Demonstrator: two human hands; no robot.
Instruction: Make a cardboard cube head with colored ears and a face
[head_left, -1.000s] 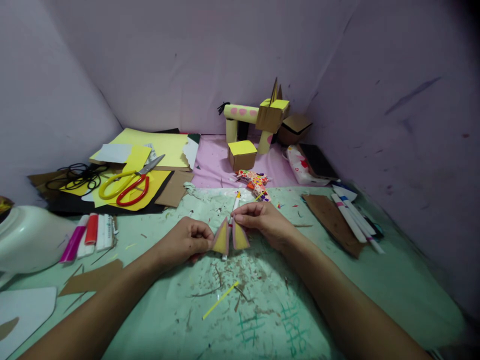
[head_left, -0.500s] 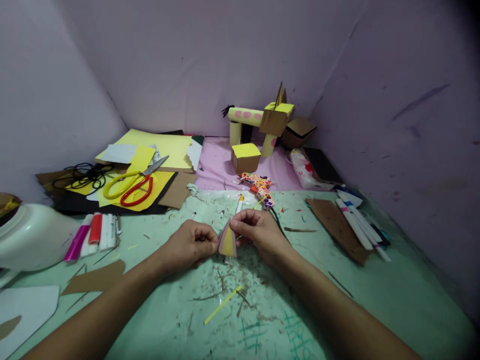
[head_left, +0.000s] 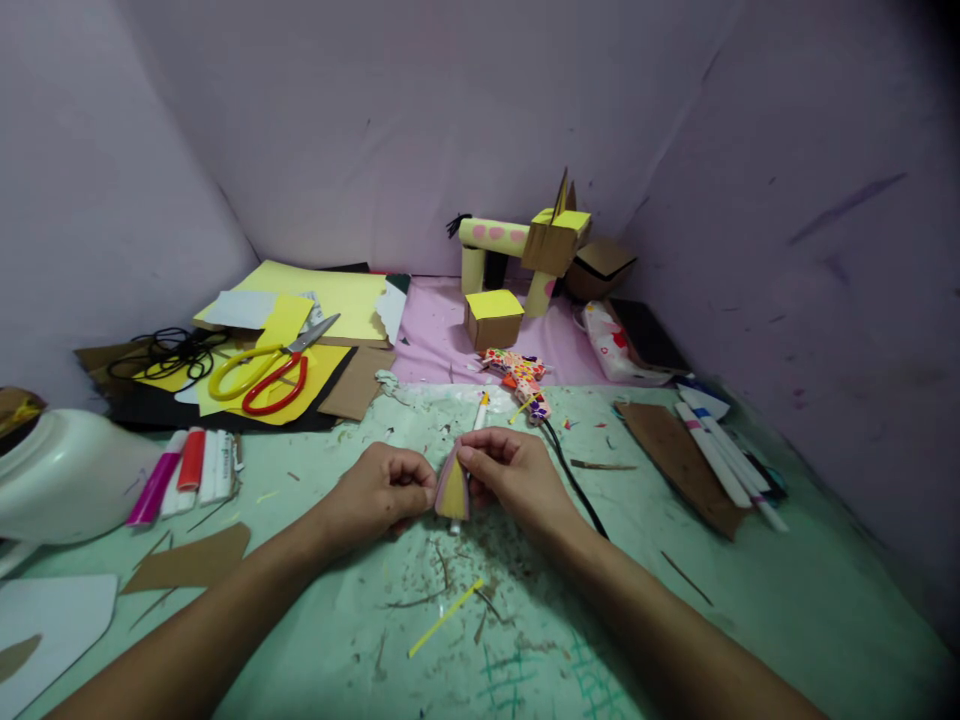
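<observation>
A small pointed piece [head_left: 452, 488], yellow in the middle with pinkish-purple edges, is held upright between my two hands. The fingers of my left hand [head_left: 390, 487] pinch its lower left edge. At its tip and right side, the thumb and fingers of my right hand [head_left: 514, 468] are closed on it. Behind the piece lies a white pen [head_left: 481, 408] with an orange end, partly covered by it and my right hand. Just beyond is a flower-patterned glue gun [head_left: 519, 372], its black cord running behind my right wrist.
Scissors [head_left: 271, 368] lie on coloured paper at the left, near markers [head_left: 180, 468] and a white pot [head_left: 82, 475]. A cardboard animal [head_left: 495, 236] and a yellow-topped box [head_left: 493, 325] stand at the back. Brown cardboard [head_left: 679, 465] and white pens [head_left: 716, 455] lie right.
Both hands keep their pinch on the pointed piece. It has turned and lowered slightly, and my right hand has shifted a little down. The whole view has moved slightly.
</observation>
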